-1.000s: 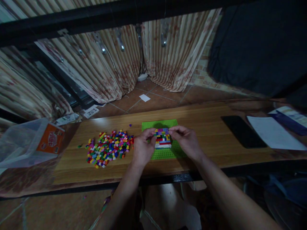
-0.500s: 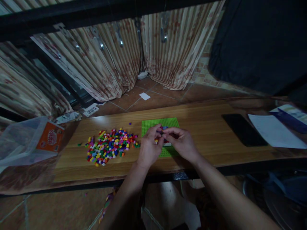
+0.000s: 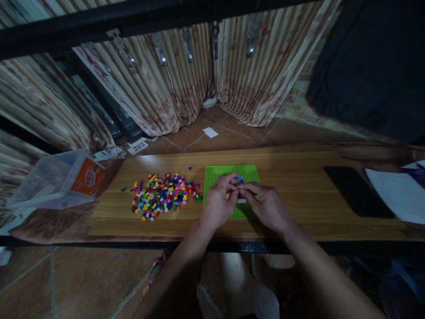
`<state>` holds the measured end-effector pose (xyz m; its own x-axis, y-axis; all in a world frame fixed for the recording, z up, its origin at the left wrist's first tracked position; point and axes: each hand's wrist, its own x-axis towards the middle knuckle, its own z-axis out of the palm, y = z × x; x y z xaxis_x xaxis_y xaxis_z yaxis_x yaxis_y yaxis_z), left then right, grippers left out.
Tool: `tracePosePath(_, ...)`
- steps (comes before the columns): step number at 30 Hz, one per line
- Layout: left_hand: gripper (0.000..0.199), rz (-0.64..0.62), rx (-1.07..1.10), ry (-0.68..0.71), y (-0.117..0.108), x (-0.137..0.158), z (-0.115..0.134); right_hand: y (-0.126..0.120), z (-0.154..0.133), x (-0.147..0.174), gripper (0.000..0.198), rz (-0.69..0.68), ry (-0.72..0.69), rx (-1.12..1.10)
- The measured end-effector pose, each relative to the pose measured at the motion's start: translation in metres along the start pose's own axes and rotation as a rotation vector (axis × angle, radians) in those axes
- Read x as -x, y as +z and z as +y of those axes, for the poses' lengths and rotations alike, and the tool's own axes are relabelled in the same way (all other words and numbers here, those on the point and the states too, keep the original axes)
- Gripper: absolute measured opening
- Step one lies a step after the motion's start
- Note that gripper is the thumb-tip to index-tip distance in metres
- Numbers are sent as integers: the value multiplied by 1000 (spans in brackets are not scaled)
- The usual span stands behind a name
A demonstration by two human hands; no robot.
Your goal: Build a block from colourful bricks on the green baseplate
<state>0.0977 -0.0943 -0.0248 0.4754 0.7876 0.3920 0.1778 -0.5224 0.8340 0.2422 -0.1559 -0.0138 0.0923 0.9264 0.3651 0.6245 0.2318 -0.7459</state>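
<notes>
A bright green studded baseplate lies on the wooden board. Over its middle my left hand is closed, thumb and forefinger pinched together. From the other side my right hand meets it with fingertips also pinched. What the fingertips hold is too small and too hidden to name. Just beyond and below them, a few building bricks on the plate show white, red and bluish parts, largely covered by my hands.
A heap of small coloured bricks spreads left of the plate, with a lone purple brick behind it. A clear plastic tub stands at far left. A dark flat object and white paper lie at right.
The camera view has turned left, so the scene sits further right. My hands stay together over the baseplate, with the right fingertips slightly lower against the left ones.
</notes>
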Motion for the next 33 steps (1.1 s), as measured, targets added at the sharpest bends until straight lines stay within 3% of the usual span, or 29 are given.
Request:
tracePosePath(4,38,35,-68,-22,-10,-3,1,-5,6,-1,21,69,79,-27)
tracePosePath(9,36,111,-316,-191,-44,-10,-14,-9,21,-6,19,163,275,-159)
tracePosePath(13,31,13,-679,-325,-71,-13,-26,-8,24,-7,21,144,425,-317)
tracePosePath(16,28,-47,-827,-318,-81,-12,-31,-4,23,-8,24,101,484,-365)
tracePosePath(21,23,-111,-887,-268,-83,-11,-40,2,27,-7,21,71,487,-377)
tracePosePath(33,25,-73,-862,-304,-84,-11,-41,8,26,-8,21,140,554,-443)
